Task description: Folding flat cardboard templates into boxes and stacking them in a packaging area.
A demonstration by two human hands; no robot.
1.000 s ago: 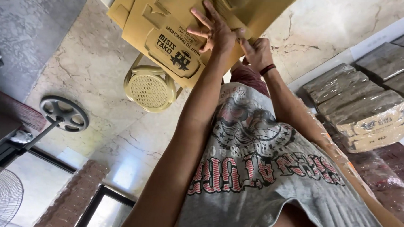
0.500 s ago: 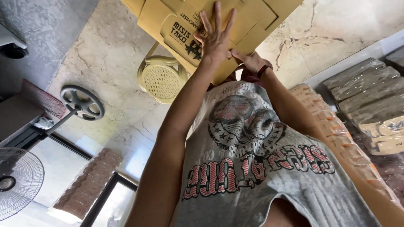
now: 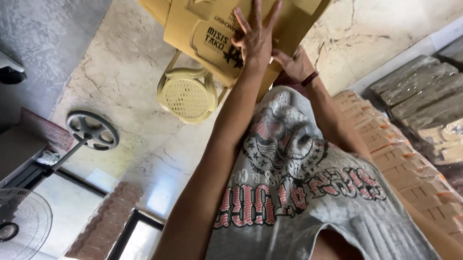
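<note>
One view only, from my head camera. It looks steeply down along my own chest and grey printed shirt (image 3: pixel 301 199) to the marble floor (image 3: pixel 120 85). Both forearms fill the middle, very near the lens. The frame is rolled: a pedestal fan (image 3: pixel 12 225) sits lower left and stacked bundles (image 3: pixel 427 101) at right.

My left hand (image 3: pixel 255 36) now lies higher on the cardboard (image 3: pixel 220 22), fingers spread wider; my right hand (image 3: pixel 295 65) has slid further beneath its edge.
</note>
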